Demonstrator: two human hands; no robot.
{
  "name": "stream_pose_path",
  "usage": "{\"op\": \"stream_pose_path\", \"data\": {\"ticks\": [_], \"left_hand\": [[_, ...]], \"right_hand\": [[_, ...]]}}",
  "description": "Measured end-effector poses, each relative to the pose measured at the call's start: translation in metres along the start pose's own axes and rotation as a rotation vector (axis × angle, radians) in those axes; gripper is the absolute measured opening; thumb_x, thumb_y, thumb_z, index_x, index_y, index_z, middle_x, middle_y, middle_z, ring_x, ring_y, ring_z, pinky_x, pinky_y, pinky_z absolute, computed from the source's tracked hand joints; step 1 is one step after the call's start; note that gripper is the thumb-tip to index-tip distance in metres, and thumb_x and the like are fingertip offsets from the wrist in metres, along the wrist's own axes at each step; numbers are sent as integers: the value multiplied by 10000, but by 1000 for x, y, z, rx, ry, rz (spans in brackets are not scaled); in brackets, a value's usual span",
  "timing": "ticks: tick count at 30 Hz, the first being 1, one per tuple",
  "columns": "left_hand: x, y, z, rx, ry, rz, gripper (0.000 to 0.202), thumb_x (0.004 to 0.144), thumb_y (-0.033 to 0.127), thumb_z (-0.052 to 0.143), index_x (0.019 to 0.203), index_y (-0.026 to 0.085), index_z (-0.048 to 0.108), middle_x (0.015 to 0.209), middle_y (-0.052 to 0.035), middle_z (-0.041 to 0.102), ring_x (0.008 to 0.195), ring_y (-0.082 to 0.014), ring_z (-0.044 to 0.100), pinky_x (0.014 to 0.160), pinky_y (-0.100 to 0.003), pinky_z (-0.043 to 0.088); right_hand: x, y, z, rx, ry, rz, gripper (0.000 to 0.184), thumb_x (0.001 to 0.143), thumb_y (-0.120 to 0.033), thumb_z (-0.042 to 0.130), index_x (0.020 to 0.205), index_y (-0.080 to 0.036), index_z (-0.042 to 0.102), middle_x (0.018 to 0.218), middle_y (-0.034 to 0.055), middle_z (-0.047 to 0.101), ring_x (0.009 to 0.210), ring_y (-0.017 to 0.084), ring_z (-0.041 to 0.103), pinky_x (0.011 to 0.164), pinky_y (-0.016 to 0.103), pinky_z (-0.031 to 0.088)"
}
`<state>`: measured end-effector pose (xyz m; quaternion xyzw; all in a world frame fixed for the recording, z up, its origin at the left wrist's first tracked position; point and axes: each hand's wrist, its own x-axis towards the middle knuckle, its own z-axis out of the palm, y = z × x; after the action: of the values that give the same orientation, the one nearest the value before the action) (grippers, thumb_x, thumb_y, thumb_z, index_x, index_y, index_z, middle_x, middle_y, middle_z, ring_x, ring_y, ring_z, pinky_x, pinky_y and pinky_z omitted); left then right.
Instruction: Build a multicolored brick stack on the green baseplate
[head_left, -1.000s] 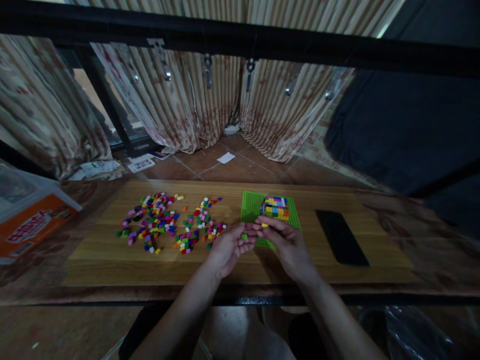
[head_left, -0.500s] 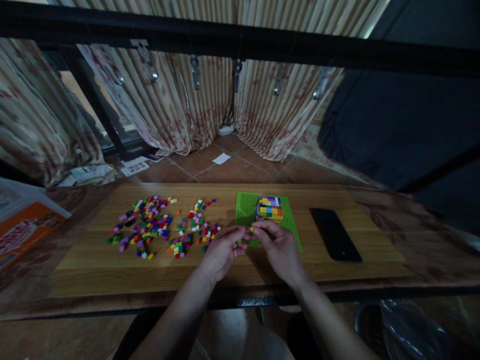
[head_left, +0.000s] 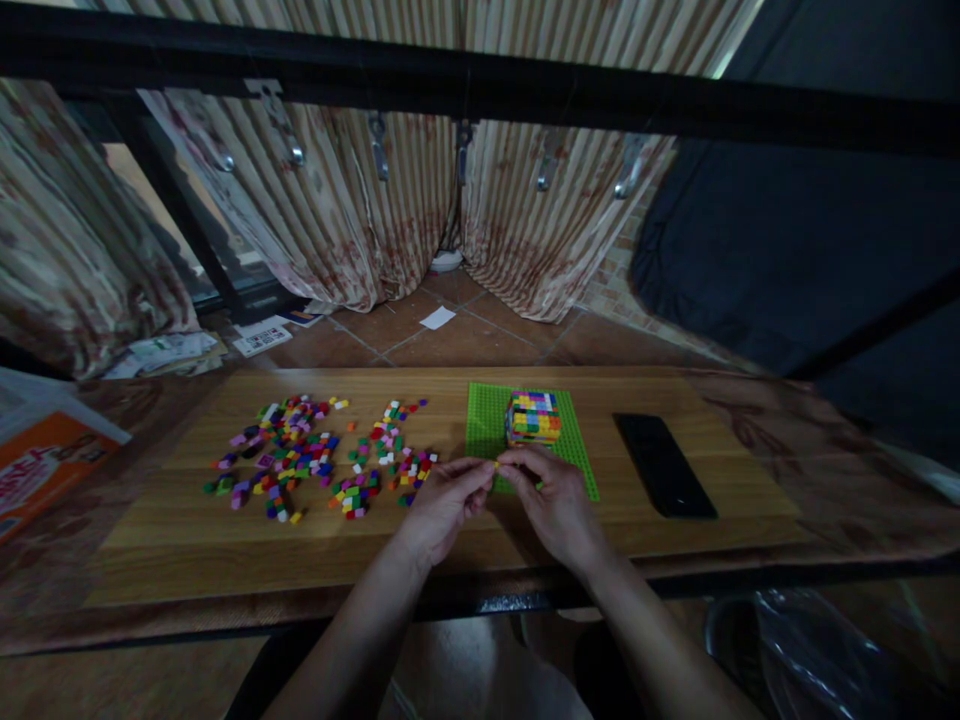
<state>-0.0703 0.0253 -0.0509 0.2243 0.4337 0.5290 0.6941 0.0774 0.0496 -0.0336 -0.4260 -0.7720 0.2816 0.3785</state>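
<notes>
My left hand [head_left: 448, 502] and my right hand [head_left: 553, 498] meet fingertip to fingertip over the near left part of a green studded baseplate [head_left: 486, 412]. Between the pinched fingers a bit of a small yellow brick [head_left: 496, 465] shows; both hands are closed on it, and most of it is hidden. Just beyond my right hand, a block built of many coloured bricks [head_left: 533, 416] stands on the baseplate. Left of my left hand, loose bricks in mixed colours [head_left: 296, 455] lie scattered in heaps on the wooden board.
A black phone-like slab [head_left: 664, 465] lies on the wooden board [head_left: 225, 560] to the right of the baseplate. At the far left stands an orange and white package [head_left: 52, 455]. A dark bar [head_left: 480, 70] crosses above, with curtains [head_left: 360, 220] behind.
My fingertips have come together around the yellow brick, which was more exposed between them before. The view has shifted slightly; the brick block and loose bricks stay as they were.
</notes>
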Motion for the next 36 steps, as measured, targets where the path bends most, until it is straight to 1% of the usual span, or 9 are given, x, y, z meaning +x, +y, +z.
{"op": "stream_pose_path", "data": {"ticks": [3,4,6,8,11,19,26,33,36], "left_hand": [[0,-1,2,12,4,-10,242,627,345,809,715,138,720,636,17,569,519,-40,421,503,-195,293],[-1,-1,2,13,12,-12,246,631,347,806,739,139,731,652,12,578,523,-40,421,504,-196,293],[-1,0,2,7,30,-16,256,628,340,808,775,141,744,673,5,592,525,-39,424,502,-197,292],[-2,2,1,-3,37,-25,248,617,321,815,764,136,742,672,5,592,521,-35,425,500,-195,291],[-2,4,1,-10,37,-32,238,610,302,818,745,125,733,661,9,579,515,-28,423,501,-187,297],[-2,6,0,9,42,-28,238,620,298,812,751,117,732,659,11,569,511,-21,432,492,-170,304],[-3,5,0,3,53,-10,236,617,295,817,755,122,736,668,-2,594,506,-27,437,475,-175,303],[-4,4,2,12,68,-19,233,611,291,814,748,121,735,648,2,598,498,-29,433,483,-183,302],[-4,3,2,9,71,-22,221,615,282,808,745,120,732,638,7,593,499,-29,431,484,-182,296]], "right_hand": [[1,8,-10,-41,18,-23,137,902,-251,555,852,-218,678,856,25,689,819,167,642,753,289,478],[3,12,-14,-48,48,-21,135,900,-263,557,858,-218,677,861,26,690,820,170,641,754,294,479],[7,24,-25,-77,150,3,136,887,-297,575,863,-215,680,855,29,687,787,175,636,716,299,481],[13,37,-35,-123,250,19,152,873,-319,583,848,-211,687,848,37,680,759,180,628,675,302,480],[20,50,-43,-173,292,-4,173,861,-330,585,828,-211,706,869,56,657,785,192,623,663,312,489],[25,58,-38,-205,286,-52,155,840,-324,615,809,-232,736,907,49,618,858,191,607,724,321,502],[27,60,-34,-81,327,21,151,799,-352,651,785,-228,736,911,51,597,854,195,600,678,320,506],[26,60,-32,-131,309,12,145,817,-308,627,767,-217,730,862,43,609,796,178,591,677,308,489],[26,59,-31,-157,327,22,157,821,-306,621,770,-205,731,848,44,600,766,174,586,659,304,480]]}}
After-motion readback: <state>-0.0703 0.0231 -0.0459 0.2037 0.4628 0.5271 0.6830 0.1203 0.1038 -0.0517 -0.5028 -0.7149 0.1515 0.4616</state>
